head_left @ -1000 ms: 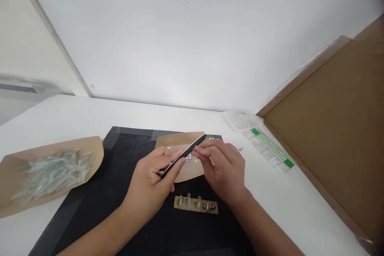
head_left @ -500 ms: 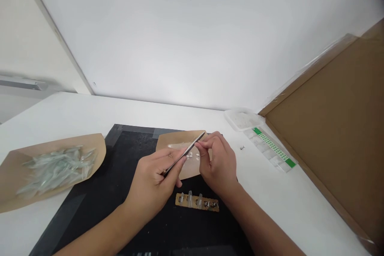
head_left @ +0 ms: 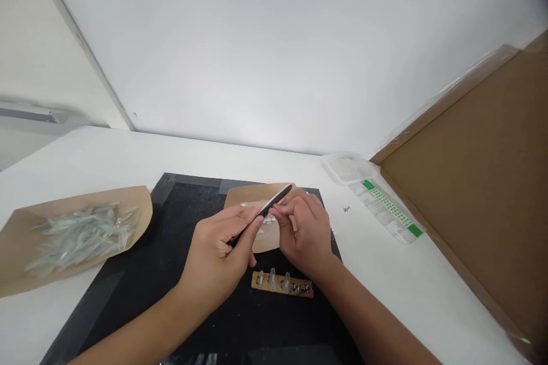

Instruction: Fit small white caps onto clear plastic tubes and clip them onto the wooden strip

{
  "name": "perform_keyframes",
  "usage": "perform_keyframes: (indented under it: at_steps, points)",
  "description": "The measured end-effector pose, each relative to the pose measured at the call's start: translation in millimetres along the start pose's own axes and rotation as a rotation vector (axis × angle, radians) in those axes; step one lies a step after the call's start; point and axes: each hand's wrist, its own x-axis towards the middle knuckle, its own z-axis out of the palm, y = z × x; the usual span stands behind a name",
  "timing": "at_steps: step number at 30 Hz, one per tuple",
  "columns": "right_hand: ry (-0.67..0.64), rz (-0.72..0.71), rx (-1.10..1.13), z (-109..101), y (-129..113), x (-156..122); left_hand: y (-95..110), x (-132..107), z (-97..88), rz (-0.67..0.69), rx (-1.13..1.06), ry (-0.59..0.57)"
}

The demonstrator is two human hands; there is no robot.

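My left hand (head_left: 220,239) is closed around a slim dark nail file (head_left: 277,198), which slants up and to the right. Close against the file's upper part, my right hand (head_left: 302,228) has its fingertips pinched together; whatever is between them is too small to make out. Under both hands lies a brown paper tray (head_left: 266,244) with small white pieces in it. Nearer to me, a brown strip (head_left: 281,288) bears metal clips, with clear nail tips standing upright on some of them.
At left, a larger brown paper tray (head_left: 143,197) holds a heap of clear nail tips (head_left: 89,234). A black mat (head_left: 166,228) covers the middle. On the right are a small metal clip (head_left: 346,209), a green-labelled clear case (head_left: 391,208), a translucent lid (head_left: 336,168) and a cardboard box (head_left: 479,182).
My right fingers have shifted slightly left and down along the file, which has turned to show more of its dark face. The left hand keeps its hold.
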Motion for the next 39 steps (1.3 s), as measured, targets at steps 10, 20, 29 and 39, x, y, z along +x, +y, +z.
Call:
perform_keyframes:
  at_steps: [10,20,29,39]
  points:
    - [0.013,0.017,-0.040,3,0,4,-1,0,-1.4,-0.085,-0.015,-0.004]
    - [-0.020,-0.032,-0.053,-1,4,8,1,0,-1.3,-0.093,-0.015,-0.007]
    - [-0.084,-0.045,-0.068,-6,5,8,0,1,-1.8,-0.065,0.003,-0.019]
    - [0.088,0.528,0.753,-11,4,1,-1,-2,4.0,-0.019,0.025,-0.006]
